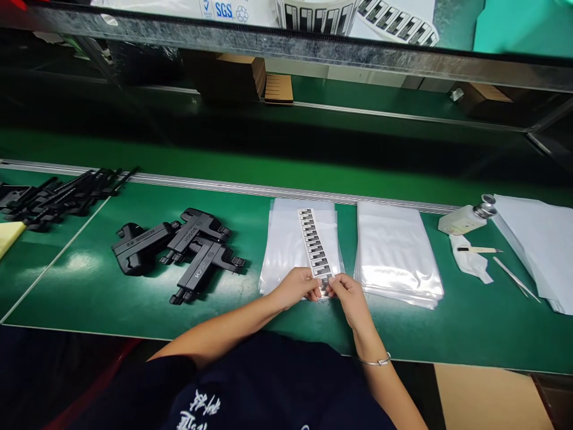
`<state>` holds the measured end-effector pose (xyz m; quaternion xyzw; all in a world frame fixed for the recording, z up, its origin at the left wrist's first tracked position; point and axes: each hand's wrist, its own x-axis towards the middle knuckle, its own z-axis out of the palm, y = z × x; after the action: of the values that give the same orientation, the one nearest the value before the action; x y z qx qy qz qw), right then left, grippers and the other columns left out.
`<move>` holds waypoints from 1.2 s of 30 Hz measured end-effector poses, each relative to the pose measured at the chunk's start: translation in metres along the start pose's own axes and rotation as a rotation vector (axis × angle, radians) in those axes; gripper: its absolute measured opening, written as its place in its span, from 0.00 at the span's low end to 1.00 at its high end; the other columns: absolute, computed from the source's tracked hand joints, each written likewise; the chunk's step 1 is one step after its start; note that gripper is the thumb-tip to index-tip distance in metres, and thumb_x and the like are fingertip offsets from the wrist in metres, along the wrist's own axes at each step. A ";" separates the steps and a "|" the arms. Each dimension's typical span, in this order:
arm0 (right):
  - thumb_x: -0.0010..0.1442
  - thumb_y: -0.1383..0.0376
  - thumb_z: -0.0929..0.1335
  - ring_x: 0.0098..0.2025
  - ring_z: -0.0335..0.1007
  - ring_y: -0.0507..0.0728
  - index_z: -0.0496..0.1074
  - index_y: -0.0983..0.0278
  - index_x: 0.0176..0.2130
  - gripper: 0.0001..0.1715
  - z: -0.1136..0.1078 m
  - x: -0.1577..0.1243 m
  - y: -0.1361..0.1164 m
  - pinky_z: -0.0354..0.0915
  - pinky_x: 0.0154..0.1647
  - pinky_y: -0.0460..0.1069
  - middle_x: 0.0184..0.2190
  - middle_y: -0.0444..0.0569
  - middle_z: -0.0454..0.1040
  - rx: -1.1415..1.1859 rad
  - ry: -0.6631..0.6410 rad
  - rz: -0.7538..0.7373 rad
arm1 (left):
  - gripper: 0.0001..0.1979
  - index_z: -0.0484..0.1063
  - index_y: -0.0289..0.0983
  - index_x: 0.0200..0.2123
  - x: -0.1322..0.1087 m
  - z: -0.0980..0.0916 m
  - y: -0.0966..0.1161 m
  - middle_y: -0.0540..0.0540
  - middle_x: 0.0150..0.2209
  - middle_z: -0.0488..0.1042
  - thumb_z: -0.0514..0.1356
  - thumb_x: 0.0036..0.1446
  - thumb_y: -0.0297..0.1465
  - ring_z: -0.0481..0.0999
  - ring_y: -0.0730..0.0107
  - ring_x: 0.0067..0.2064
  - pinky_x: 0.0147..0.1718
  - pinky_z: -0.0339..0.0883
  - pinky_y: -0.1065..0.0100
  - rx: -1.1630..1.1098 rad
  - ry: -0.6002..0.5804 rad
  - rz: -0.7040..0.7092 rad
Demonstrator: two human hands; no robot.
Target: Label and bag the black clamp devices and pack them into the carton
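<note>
A long strip of black-and-white labels (313, 237) lies slanted over a stack of clear plastic bags (281, 242). My left hand (301, 285) pinches the strip's near end from the left, fingers closed. From the right, my right hand (346, 290) grips the same end between thumb and fingers. Both hands are close together over the near edge of the bags. To their right lies a second stack of clear bags (396, 251). Several black BOSCH-marked plastic parts (199, 269) rest on the green table left of the hands.
Many thin black parts (67, 194) are heaped at the far left by a yellow sheet (9, 236). At right are a bottle (463, 220), a knife (481, 249), tweezers (517, 279) and white sheets (539, 245). A metal shelf edge (250, 42) crosses above, holding label rolls (316, 17).
</note>
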<state>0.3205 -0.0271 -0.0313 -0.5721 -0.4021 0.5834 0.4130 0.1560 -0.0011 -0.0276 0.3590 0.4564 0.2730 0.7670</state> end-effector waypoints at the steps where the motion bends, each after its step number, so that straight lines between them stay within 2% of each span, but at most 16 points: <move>1: 0.48 0.44 0.73 0.26 0.66 0.55 0.73 0.62 0.25 0.24 0.000 0.000 -0.001 0.64 0.31 0.50 0.24 0.47 0.74 0.004 -0.015 0.006 | 0.17 0.70 0.33 0.25 0.000 0.000 -0.001 0.48 0.19 0.74 0.69 0.43 0.40 0.72 0.75 0.19 0.21 0.64 0.73 0.001 -0.006 -0.001; 3: 0.48 0.44 0.74 0.26 0.66 0.55 0.74 0.62 0.25 0.24 0.000 0.000 -0.002 0.64 0.32 0.50 0.24 0.48 0.75 0.000 -0.029 0.015 | 0.17 0.70 0.33 0.25 0.000 0.000 -0.002 0.48 0.19 0.74 0.69 0.43 0.41 0.72 0.74 0.19 0.21 0.65 0.73 0.004 -0.015 -0.002; 8: 0.47 0.42 0.73 0.22 0.62 0.53 0.68 0.61 0.19 0.27 0.002 0.001 0.002 0.61 0.26 0.49 0.17 0.44 0.69 -0.021 0.022 -0.002 | 0.17 0.71 0.33 0.26 0.000 0.000 -0.003 0.48 0.19 0.75 0.69 0.45 0.41 0.72 0.75 0.19 0.21 0.65 0.74 0.003 -0.037 -0.003; 14: 0.47 0.39 0.73 0.27 0.67 0.54 0.74 0.63 0.27 0.30 -0.001 -0.001 0.001 0.67 0.32 0.50 0.26 0.48 0.75 0.079 -0.032 0.112 | 0.15 0.70 0.33 0.25 -0.001 -0.001 -0.002 0.48 0.19 0.74 0.67 0.47 0.39 0.72 0.76 0.18 0.20 0.64 0.75 0.000 -0.030 -0.024; 19: 0.44 0.42 0.75 0.25 0.66 0.55 0.72 0.62 0.23 0.27 -0.001 -0.001 -0.001 0.65 0.30 0.50 0.23 0.47 0.74 0.003 -0.010 0.058 | 0.14 0.70 0.34 0.26 -0.001 0.000 -0.003 0.49 0.19 0.74 0.68 0.46 0.38 0.72 0.76 0.19 0.19 0.64 0.76 -0.007 -0.022 -0.030; 25: 0.51 0.43 0.71 0.23 0.63 0.55 0.68 0.61 0.21 0.26 0.004 0.000 0.001 0.61 0.27 0.50 0.18 0.45 0.69 -0.124 0.031 -0.038 | 0.14 0.71 0.34 0.27 -0.001 0.001 -0.004 0.51 0.19 0.73 0.70 0.42 0.36 0.71 0.77 0.19 0.19 0.64 0.76 -0.034 -0.003 -0.011; 31: 0.49 0.46 0.73 0.25 0.64 0.55 0.70 0.61 0.24 0.23 0.009 -0.003 -0.002 0.61 0.28 0.49 0.21 0.45 0.71 -0.057 -0.062 0.002 | 0.15 0.71 0.34 0.26 -0.002 0.001 -0.004 0.51 0.18 0.72 0.69 0.41 0.37 0.68 0.78 0.17 0.19 0.62 0.75 -0.043 0.002 -0.009; 36: 0.48 0.47 0.73 0.22 0.61 0.53 0.69 0.62 0.22 0.22 0.011 -0.002 -0.003 0.59 0.26 0.48 0.18 0.43 0.68 -0.019 -0.057 -0.008 | 0.19 0.69 0.34 0.26 -0.004 0.003 -0.004 0.51 0.18 0.71 0.69 0.41 0.42 0.68 0.79 0.17 0.19 0.62 0.75 -0.013 -0.005 -0.012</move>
<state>0.3093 -0.0274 -0.0275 -0.5575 -0.4216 0.5940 0.3982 0.1573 -0.0072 -0.0277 0.3520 0.4548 0.2703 0.7721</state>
